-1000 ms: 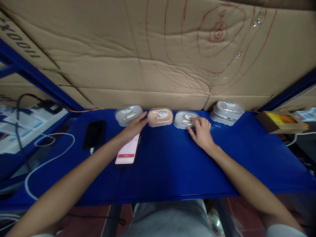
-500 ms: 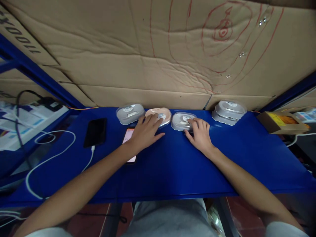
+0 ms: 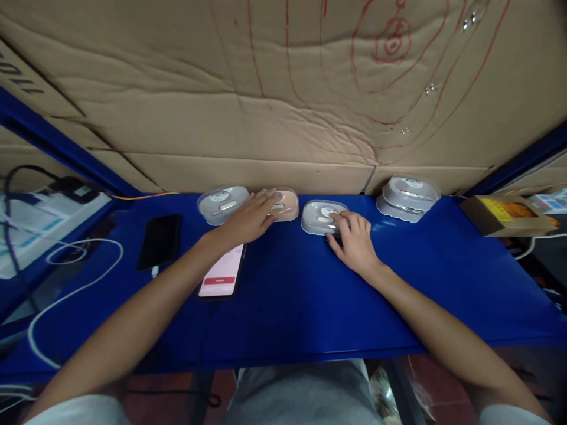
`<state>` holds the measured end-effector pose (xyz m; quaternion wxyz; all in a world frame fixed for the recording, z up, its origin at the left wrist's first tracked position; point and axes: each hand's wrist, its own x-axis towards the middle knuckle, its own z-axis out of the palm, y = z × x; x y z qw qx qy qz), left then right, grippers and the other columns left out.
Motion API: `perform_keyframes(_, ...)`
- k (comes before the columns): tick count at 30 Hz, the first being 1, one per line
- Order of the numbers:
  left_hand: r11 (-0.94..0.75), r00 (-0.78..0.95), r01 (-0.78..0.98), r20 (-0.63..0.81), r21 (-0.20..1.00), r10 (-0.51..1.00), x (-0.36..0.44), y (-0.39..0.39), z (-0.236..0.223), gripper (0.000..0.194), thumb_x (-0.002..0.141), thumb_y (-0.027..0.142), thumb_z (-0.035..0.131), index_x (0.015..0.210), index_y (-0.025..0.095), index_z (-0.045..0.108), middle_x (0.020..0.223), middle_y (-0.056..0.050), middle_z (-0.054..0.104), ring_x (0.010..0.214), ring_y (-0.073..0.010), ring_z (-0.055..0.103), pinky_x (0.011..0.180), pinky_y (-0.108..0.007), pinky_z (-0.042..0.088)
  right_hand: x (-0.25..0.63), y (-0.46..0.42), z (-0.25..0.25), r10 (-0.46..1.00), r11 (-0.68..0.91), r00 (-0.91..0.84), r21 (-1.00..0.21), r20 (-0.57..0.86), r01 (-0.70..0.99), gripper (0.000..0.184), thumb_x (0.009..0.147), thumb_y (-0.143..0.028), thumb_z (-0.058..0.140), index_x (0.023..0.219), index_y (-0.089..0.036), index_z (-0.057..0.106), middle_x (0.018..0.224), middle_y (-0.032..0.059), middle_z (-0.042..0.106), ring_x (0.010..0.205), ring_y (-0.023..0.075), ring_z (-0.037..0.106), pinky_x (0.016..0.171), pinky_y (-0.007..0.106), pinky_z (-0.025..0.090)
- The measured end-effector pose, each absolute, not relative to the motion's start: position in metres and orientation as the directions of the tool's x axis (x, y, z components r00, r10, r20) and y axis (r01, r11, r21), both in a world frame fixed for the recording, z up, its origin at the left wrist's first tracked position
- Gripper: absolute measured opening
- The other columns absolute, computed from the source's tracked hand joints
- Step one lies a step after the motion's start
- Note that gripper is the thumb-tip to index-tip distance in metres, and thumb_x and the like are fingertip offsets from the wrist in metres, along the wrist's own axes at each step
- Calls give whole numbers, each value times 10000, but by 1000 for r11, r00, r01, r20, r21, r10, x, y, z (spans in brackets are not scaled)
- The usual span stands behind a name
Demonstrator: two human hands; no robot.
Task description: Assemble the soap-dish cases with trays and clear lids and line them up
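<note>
My left hand (image 3: 253, 215) lies over the left part of a peach oval lidded box (image 3: 289, 203), fingers stretched out and touching its top. Beside it, to the left, is a grey oval lidded box (image 3: 217, 206) with a round label and a pale handle-like strip. My right hand (image 3: 353, 239) grips the right side of another grey oval box (image 3: 312, 219), fingertips on the lid by the label and thumb at the front edge. A gap separates this box from the peach one. Farther right stand two stacked grey boxes (image 3: 410, 200).
A lit phone (image 3: 219, 277) lies below my left hand; a dark phone (image 3: 160, 241) with a white cable (image 3: 31, 336) is at left. An open cardboard box (image 3: 505, 215) sits at right. Behind the blue table (image 3: 310, 307) rises a cardboard wall (image 3: 177, 124) with red drawn lines.
My left hand has moved from between the left grey box and the peach box onto the peach box. The peach box and the grey box under my right hand have shifted slightly left.
</note>
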<state>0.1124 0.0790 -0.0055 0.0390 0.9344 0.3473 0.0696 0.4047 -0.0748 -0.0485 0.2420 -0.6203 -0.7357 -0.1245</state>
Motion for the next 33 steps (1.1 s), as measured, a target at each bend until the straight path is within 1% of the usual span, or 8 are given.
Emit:
perform_keyframes(5, -795, 790, 568, 128, 215, 599, 102, 89, -14, 595, 1131, 380, 354, 1692, 183, 341, 1807, -178, 292, 1686, -349, 244, 1350, -629, 199, 405, -75, -48, 856, 213, -120, -132, 502, 968, 468, 1076, -390, 534, 1484, -160, 535, 1404, 218, 610, 1345, 396, 529, 1073, 546, 439)
perform_keyframes(15, -803, 792, 567, 147, 183, 593, 106, 88, -19, 576, 1143, 351, 313, 1682, 148, 336, 1812, -210, 255, 1691, -363, 218, 1346, -640, 187, 407, -73, -50, 861, 225, -124, -150, 494, 963, 494, 1067, -387, 532, 1514, -175, 516, 1424, 215, 588, 1359, 399, 510, 1097, 556, 436)
perform_keyframes(18, -813, 787, 568, 205, 126, 582, 104, 81, -14, 608, 1132, 435, 388, 1671, 156, 367, 1825, -225, 193, 1703, -382, 154, 1345, -648, 163, 407, -73, -49, 863, 231, -124, -165, 490, 959, 511, 1067, -393, 526, 1533, -186, 496, 1430, 216, 586, 1361, 408, 510, 1094, 571, 436)
perform_keyframes(20, -757, 717, 650, 278, 65, 639, 98, 72, -8, 638, 1110, 504, 451, 1663, 192, 397, 1823, -216, 210, 1695, -404, 180, 1338, -686, 113, 407, -74, -49, 862, 237, -128, -166, 490, 957, 509, 1072, -393, 520, 1535, -183, 494, 1430, 220, 586, 1361, 409, 513, 1088, 571, 442)
perform_keyframes(22, -580, 527, 812, 351, 58, 774, 89, 63, -2, 664, 1088, 557, 486, 1655, 217, 424, 1799, -225, 269, 1654, -454, 271, 1304, -755, 122, 407, -74, -49, 862, 243, -132, -169, 490, 955, 509, 1077, -388, 513, 1541, -180, 489, 1432, 223, 585, 1366, 408, 512, 1086, 572, 444)
perform_keyframes(25, -324, 280, 937, 276, 129, 920, 70, 56, 0, 774, 1019, 672, 558, 1643, 229, 448, 1733, -268, 361, 1566, -531, 377, 1197, -811, 315, 406, -74, -50, 861, 251, -136, -176, 490, 952, 534, 1083, -382, 499, 1582, -196, 456, 1447, 218, 577, 1379, 410, 505, 1098, 583, 437)
perform_keyframes(28, -315, 285, 939, 197, 139, 938, 53, 57, -4, 759, 972, 677, 626, 1578, 236, 508, 1690, -251, 413, 1545, -503, 410, 1168, -748, 419, 404, -74, -51, 857, 266, -151, -173, 493, 948, 563, 1087, -379, 493, 1619, -208, 422, 1453, 213, 574, 1386, 411, 504, 1105, 589, 435)
perform_keyframes(33, -284, 255, 952, 214, 117, 943, 39, 63, -8, 767, 901, 680, 713, 1462, 184, 547, 1554, -282, 507, 1483, -511, 474, 1193, -762, 376, 403, -74, -52, 855, 279, -167, -164, 491, 946, 586, 1091, -375, 498, 1645, -212, 400, 1456, 214, 570, 1389, 408, 507, 1105, 595, 446)
